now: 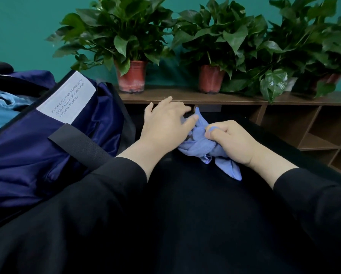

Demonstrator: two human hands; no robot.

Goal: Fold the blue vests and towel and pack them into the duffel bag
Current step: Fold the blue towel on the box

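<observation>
Your right hand (234, 142) clamps the crumpled light-blue cloth towel (201, 149) to anchor it; your left hand (165, 123), fingers loose, spreads it for folding.

Glossy navy duffel bag (47, 155), matt knit towel (201, 147), wooden shelf (205, 97).

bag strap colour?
Black, running across the navy bag; the strap shows in the head view.
</observation>
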